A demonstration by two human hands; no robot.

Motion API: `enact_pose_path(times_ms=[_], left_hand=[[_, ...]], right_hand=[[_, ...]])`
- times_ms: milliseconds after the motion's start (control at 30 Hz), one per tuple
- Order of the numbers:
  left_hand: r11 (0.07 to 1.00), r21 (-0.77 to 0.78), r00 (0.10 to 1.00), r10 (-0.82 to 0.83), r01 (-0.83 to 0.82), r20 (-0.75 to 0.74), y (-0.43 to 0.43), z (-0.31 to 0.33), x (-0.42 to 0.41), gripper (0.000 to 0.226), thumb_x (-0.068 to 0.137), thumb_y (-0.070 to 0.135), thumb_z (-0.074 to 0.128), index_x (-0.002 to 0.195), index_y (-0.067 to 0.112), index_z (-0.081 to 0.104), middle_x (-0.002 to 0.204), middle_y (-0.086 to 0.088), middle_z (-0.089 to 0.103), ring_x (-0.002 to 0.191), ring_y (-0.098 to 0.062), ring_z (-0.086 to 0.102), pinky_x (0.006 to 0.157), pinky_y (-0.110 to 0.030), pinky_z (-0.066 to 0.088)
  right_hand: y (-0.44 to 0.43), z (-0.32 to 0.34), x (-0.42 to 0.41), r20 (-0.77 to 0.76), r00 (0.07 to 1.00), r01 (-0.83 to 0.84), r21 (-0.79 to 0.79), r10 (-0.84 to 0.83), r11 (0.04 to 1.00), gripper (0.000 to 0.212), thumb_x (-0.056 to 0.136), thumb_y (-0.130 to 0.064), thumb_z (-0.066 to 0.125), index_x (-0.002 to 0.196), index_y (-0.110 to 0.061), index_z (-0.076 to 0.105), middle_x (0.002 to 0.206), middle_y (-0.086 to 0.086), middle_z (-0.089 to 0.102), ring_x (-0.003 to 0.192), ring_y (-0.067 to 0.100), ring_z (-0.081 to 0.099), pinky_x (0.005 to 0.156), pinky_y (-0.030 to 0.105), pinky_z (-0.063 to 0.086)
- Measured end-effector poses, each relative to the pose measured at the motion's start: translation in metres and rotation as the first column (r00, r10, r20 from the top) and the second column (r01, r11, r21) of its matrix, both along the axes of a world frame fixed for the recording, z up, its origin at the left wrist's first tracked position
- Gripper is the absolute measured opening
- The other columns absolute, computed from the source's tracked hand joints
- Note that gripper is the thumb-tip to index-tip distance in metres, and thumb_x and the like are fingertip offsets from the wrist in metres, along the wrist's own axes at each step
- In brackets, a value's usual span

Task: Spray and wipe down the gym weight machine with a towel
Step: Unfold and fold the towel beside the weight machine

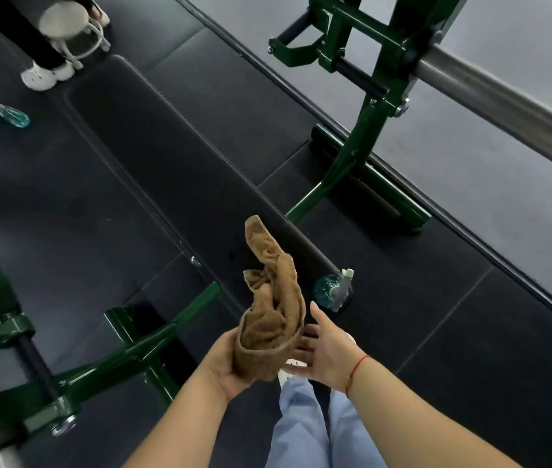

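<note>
Looking down from your head: your left hand (230,363) is curled round the bottom of the brown towel (272,312), and the rest sticks up in a bunch. Your right hand (321,349) is open with its fingers spread, just beside the towel, and holds nothing. The spray bottle (333,288) stands by the near end of the black bench pad (166,157). I think you should fold the towel flat first, so it wipes well.

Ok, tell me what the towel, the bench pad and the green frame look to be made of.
Towel: brown terry cloth, judging by its fuzzy nap and limp folds.
Bench pad: probably vinyl or leatherette over padding, matte black with a seam along the edge.
Frame: likely steel, with glossy green paint and bolted joints.
</note>
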State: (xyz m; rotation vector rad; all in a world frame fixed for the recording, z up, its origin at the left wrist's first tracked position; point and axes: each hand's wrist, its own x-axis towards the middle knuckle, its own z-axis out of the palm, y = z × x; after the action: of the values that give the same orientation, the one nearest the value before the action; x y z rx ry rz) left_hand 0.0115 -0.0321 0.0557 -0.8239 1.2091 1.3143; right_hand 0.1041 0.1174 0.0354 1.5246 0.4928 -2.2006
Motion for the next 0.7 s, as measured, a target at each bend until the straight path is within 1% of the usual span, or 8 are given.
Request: enact_pose_path(times_ms=[67,133,233,267,367,467,567,700], left_hand=[[0.990,0.064,0.992,-0.122,0.122,-0.007,-0.012,0.015,0.007,0.041,0.089,0.033,0.059,0.106,0.001,0.077,0.113,-0.024,0.072,0.098,-0.035,0.069,0.093,-0.047,0.056],[0.961,0.122,0.969,-0.247,0.248,-0.021,-0.021,0.031,0.008,0.053,0.096,0.044,0.054,0.125,0.004,0.070,0.129,-0.025,0.065,0.113,-0.038,0.064,0.104,-0.052,0.050],[0.922,0.111,0.928,-0.361,0.370,-0.091,-0.029,0.056,0.005,0.054,0.095,0.055,0.048,0.117,0.016,0.077,0.126,-0.017,0.070,0.111,-0.034,0.069,0.089,-0.049,0.059],[0.918,0.085,0.919,-0.377,0.387,-0.114,-0.029,0.061,0.002,0.051,0.096,0.057,0.049,0.113,0.019,0.079,0.128,-0.016,0.069,0.111,-0.033,0.069,0.093,-0.052,0.057],[0.940,-0.002,0.924,-0.337,0.342,-0.183,-0.033,0.073,0.001,0.047,0.097,0.060,0.052,0.111,0.022,0.075,0.138,-0.017,0.062,0.109,-0.032,0.070,0.105,-0.060,0.047],[0.962,0.169,0.973,-0.195,0.214,-0.121,-0.032,0.093,0.007,0.078,0.089,0.079,0.034,0.119,0.019,0.075,0.132,-0.015,0.067,0.116,-0.036,0.068,0.099,-0.056,0.047],[0.883,0.385,0.955,-0.189,0.267,-0.228,-0.022,0.126,0.020,0.081,0.090,0.073,0.038,0.127,0.009,0.070,0.137,-0.020,0.063,0.125,-0.036,0.062,0.108,-0.050,0.043],[0.797,0.442,0.867,-0.193,0.412,-0.460,0.012,0.166,0.040,0.077,0.083,0.043,0.073,0.142,0.001,0.050,0.138,-0.027,0.059,0.132,-0.040,0.054,0.115,-0.051,0.040]], right_hand=[[-0.012,0.022,-0.015,-0.110,0.990,0.089,0.032,-0.085,0.996,0.056,0.100,-0.051,0.053,0.137,-0.010,0.056,0.124,0.014,0.068,0.113,0.029,0.065,0.101,0.046,0.052],[-0.021,0.046,-0.024,-0.113,0.993,0.047,0.124,-0.032,0.991,0.046,0.102,-0.039,0.056,0.136,-0.009,0.059,0.130,0.016,0.065,0.124,0.031,0.059,0.112,0.045,0.043],[-0.031,0.072,-0.024,-0.122,0.983,-0.102,0.241,0.134,0.965,0.047,0.092,-0.046,0.068,0.126,-0.014,0.068,0.114,0.014,0.073,0.113,0.035,0.065,0.108,0.048,0.047],[-0.031,0.081,-0.022,-0.132,0.978,-0.123,0.255,0.161,0.959,0.051,0.090,-0.052,0.069,0.125,-0.016,0.068,0.113,0.014,0.073,0.113,0.035,0.065,0.108,0.047,0.047],[-0.030,0.112,-0.007,-0.215,0.958,-0.143,0.220,0.191,0.965,0.062,0.081,-0.065,0.069,0.120,-0.016,0.073,0.115,0.013,0.074,0.114,0.034,0.067,0.110,0.048,0.046],[-0.022,0.149,0.011,-0.267,0.939,-0.131,0.301,0.215,0.945,0.057,0.082,-0.064,0.064,0.110,-0.016,0.074,0.104,0.009,0.077,0.109,0.031,0.068,0.108,0.048,0.046],[-0.001,0.182,0.032,-0.256,0.947,-0.077,0.407,0.194,0.910,0.055,0.079,-0.062,0.065,0.107,-0.015,0.073,0.093,0.007,0.079,0.103,0.030,0.069,0.105,0.047,0.047],[0.032,0.220,0.062,-0.298,0.944,0.044,0.544,0.144,0.838,0.070,0.065,-0.067,0.070,0.113,-0.016,0.075,0.111,0.010,0.075,0.112,0.033,0.068,0.111,0.051,0.043]])
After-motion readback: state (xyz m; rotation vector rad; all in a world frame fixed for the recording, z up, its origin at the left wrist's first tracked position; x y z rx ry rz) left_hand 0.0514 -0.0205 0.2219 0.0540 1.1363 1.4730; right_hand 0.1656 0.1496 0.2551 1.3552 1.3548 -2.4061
